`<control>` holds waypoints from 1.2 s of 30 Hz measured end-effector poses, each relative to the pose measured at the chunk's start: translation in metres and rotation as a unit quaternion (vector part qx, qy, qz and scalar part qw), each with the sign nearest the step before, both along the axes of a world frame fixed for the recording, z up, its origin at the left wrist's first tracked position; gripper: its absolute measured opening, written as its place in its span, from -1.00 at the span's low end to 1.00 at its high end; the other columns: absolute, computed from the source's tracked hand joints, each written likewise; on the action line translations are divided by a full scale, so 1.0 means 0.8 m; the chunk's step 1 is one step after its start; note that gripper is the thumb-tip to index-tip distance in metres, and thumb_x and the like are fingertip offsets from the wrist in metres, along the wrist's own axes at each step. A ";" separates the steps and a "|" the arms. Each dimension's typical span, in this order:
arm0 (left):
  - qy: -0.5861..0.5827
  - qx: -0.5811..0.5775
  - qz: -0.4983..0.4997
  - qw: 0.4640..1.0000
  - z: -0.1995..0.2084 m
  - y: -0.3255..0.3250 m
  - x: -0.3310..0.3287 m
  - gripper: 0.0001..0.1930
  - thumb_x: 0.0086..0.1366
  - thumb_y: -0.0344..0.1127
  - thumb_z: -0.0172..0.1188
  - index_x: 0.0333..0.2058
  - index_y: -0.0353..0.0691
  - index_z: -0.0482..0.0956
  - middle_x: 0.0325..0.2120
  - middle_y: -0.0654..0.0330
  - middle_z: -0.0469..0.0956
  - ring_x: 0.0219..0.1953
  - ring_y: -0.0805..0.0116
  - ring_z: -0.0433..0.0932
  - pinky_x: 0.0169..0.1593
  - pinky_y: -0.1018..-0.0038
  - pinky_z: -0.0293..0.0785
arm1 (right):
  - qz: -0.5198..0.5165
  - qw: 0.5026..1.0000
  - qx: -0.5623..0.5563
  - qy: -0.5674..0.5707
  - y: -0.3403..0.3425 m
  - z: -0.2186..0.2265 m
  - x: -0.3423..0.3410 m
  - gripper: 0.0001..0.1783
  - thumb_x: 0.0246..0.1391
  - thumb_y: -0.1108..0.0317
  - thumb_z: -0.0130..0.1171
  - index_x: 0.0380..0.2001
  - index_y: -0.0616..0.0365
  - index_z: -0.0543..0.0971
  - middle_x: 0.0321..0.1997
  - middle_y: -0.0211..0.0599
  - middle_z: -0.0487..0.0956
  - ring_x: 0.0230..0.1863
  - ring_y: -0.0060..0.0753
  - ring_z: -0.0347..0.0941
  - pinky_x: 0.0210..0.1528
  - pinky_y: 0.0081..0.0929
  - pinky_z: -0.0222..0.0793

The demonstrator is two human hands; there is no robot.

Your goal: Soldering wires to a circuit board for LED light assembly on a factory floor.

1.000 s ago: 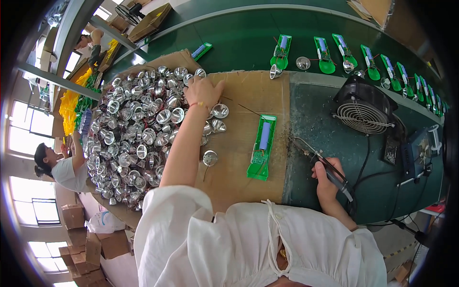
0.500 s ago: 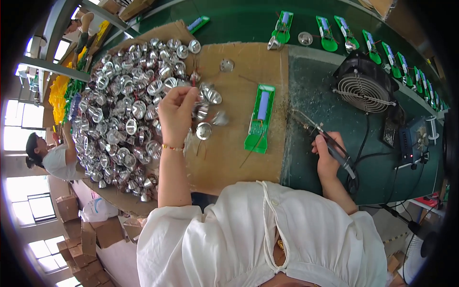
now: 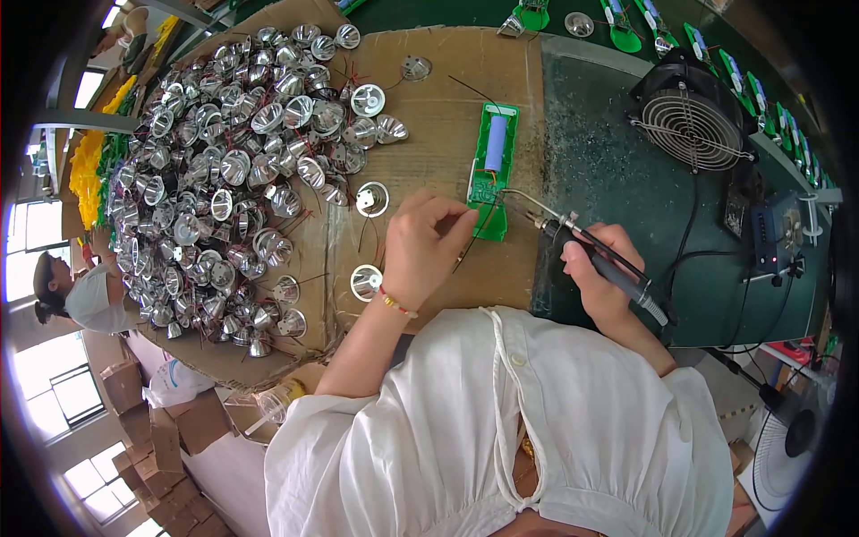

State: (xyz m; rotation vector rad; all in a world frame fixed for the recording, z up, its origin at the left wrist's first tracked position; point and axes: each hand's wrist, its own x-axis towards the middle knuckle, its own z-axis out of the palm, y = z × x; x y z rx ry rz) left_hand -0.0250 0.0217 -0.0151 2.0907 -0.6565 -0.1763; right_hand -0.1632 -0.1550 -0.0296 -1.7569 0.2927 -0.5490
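My left hand (image 3: 429,243) is closed in a pinch beside the lower part of a green plastic housing (image 3: 490,225); what its fingertips hold, if anything, is too small to make out. The housing carries a blue-violet cylindrical battery (image 3: 496,143) and a small green circuit board (image 3: 484,191). A dark thin wire runs down from the board past my fingertips. My right hand (image 3: 601,273) grips a soldering iron (image 3: 617,276) with a thin bent metal tube along it. Its front end reaches the board from the right; exact contact is hard to see.
A large heap of silver reflector cups (image 3: 234,168) with wires covers the cardboard (image 3: 429,63) at left. Loose cups (image 3: 366,282) lie near my left wrist. A black fan with a metal grille (image 3: 692,132) and a blue soldering station (image 3: 775,252) stand right. Another person (image 3: 85,291) works far left.
My left hand has moved right from the reflector heap to the green housing. My right hand has brought the soldering iron's front end to the circuit board. The whole view has shifted somewhat.
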 end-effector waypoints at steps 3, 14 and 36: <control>0.032 0.010 -0.006 0.999 -0.003 -0.007 0.001 -0.91 -0.01 -0.39 0.22 -0.57 -0.28 0.55 -0.58 0.14 0.44 -0.56 0.29 0.42 -0.48 0.45 0.34 | -0.008 1.000 0.014 0.015 0.004 0.003 -0.001 -0.85 -0.07 0.49 0.15 -0.45 0.28 0.39 -0.57 -0.26 0.45 -0.63 -0.63 0.35 -0.59 -0.68 0.26; 0.037 0.027 -0.007 0.999 -0.006 -0.013 0.009 -0.88 -0.04 -0.35 0.23 -0.60 -0.28 0.55 -0.54 0.11 0.45 -0.53 0.24 0.45 -0.45 0.41 0.34 | -0.002 1.000 0.025 0.018 0.008 0.001 0.003 -0.84 -0.07 0.48 0.16 -0.46 0.28 0.39 -0.57 -0.26 0.45 -0.63 -0.62 0.34 -0.60 -0.68 0.25; 0.079 -0.032 0.000 0.996 0.014 -0.006 0.021 -0.84 0.07 -0.32 0.21 -0.46 -0.32 0.54 -0.47 0.13 0.48 -0.47 0.35 0.46 -0.36 0.47 0.37 | -0.012 0.996 0.081 -0.033 0.005 -0.003 -0.007 -0.89 0.00 0.51 0.07 -0.41 0.29 0.37 -0.54 -0.26 0.44 -0.59 -0.60 0.36 -0.54 -0.67 0.32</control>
